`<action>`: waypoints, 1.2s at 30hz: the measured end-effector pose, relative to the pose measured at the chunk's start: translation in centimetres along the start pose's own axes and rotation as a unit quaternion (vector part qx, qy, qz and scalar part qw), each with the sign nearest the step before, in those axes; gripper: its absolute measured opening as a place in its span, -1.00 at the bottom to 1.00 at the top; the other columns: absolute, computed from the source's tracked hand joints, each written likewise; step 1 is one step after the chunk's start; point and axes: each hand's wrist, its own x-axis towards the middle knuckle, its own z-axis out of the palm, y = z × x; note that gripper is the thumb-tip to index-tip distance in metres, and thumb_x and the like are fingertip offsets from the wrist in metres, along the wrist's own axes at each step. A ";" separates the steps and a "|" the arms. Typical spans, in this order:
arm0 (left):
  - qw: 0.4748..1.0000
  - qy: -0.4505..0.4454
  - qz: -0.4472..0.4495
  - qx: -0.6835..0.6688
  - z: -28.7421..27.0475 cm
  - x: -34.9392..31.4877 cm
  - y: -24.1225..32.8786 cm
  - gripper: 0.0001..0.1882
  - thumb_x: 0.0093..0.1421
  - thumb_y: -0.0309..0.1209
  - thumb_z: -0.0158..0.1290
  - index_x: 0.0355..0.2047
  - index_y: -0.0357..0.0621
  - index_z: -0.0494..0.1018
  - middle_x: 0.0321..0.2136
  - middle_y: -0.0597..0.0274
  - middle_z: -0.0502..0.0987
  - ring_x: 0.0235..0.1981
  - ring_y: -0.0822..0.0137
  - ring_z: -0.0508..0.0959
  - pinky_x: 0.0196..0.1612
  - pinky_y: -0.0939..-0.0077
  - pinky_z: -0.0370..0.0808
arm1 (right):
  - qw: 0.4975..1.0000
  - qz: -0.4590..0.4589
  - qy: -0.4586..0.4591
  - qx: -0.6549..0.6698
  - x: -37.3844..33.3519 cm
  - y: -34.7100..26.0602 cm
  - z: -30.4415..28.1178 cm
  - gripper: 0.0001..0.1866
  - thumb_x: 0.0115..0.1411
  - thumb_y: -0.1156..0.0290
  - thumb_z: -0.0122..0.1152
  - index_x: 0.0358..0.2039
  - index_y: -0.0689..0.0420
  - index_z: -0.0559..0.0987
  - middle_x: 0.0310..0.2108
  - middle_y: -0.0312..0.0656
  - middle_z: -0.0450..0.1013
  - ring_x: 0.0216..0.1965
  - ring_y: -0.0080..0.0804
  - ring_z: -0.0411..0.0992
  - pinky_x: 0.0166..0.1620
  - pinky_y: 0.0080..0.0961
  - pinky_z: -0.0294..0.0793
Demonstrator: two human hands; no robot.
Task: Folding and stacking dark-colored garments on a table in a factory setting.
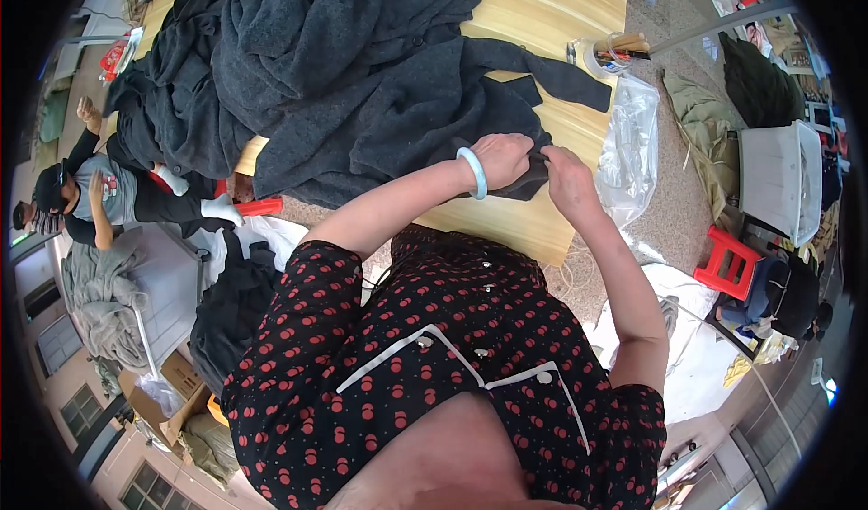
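A dark grey woollen garment [407,121] lies spread in loose folds over the table, with more of the same cloth heaped behind it. My left hand [504,160], a pale bangle [474,172] at its wrist, is closed on the garment's near right edge. Close beside it my right hand [570,181] pinches the same edge between thumb and fingers. The two hands are almost touching, just above the table's front right part. A narrow sleeve-like piece [570,83] stretches right across the table beyond them. What lies under my fingers is hidden.
The wooden table [533,8] has a container of tools [615,53] at its right edge and a clear plastic bag [630,144] hanging there. Right of it stand a red stool [727,261] and a white bin [782,180]. A seated person [113,184] is on the left.
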 end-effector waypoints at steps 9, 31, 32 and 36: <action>0.962 -0.160 0.009 -0.219 -3.8 0.8 0.4 -0.74 0.03 -0.30 -0.04 -0.41 -0.28 0.41 -0.60 -0.02 0.43 -0.57 0.18 0.43 -0.43 0.44 0.34 | 0.816 0.267 -0.111 0.501 -0.5 0.7 -1.3 -0.67 0.04 0.49 0.05 -0.16 0.25 0.29 -0.29 -0.22 0.37 -0.28 -0.56 0.35 -0.22 -0.60 0.35; 0.984 0.000 0.018 -0.179 -3.9 -3.2 0.9 -0.86 -0.06 -0.45 0.04 -0.51 -0.26 0.36 -0.63 0.23 0.35 -0.59 0.37 0.38 -0.48 0.53 0.33 | 0.780 0.240 -0.121 0.566 -0.8 -4.3 -2.4 -0.65 0.01 0.52 0.04 -0.13 0.24 0.35 -0.23 -0.22 0.39 -0.21 -0.52 0.36 -0.08 -0.55 0.28; 0.978 0.012 0.014 -0.207 -4.1 -3.8 0.6 -0.82 -0.07 -0.44 0.06 -0.45 -0.25 0.36 -0.57 0.25 0.33 -0.55 0.39 0.36 -0.44 0.57 0.35 | 0.780 0.239 -0.119 0.565 -0.8 -4.6 -3.0 -0.65 0.01 0.52 0.04 -0.13 0.24 0.35 -0.23 -0.22 0.39 -0.21 -0.52 0.36 -0.08 -0.55 0.28; 0.991 -0.011 0.036 -0.127 -6.4 -6.7 -1.5 -0.58 -0.13 -0.35 0.11 -0.22 -0.21 0.33 -0.25 0.10 0.34 -0.16 0.20 0.34 -0.07 0.43 0.26 | 0.766 0.213 -0.070 0.603 -0.8 -6.5 -6.6 -0.58 -0.10 0.56 0.03 -0.14 0.29 0.35 -0.22 -0.16 0.38 -0.19 -0.44 0.35 -0.04 -0.52 0.26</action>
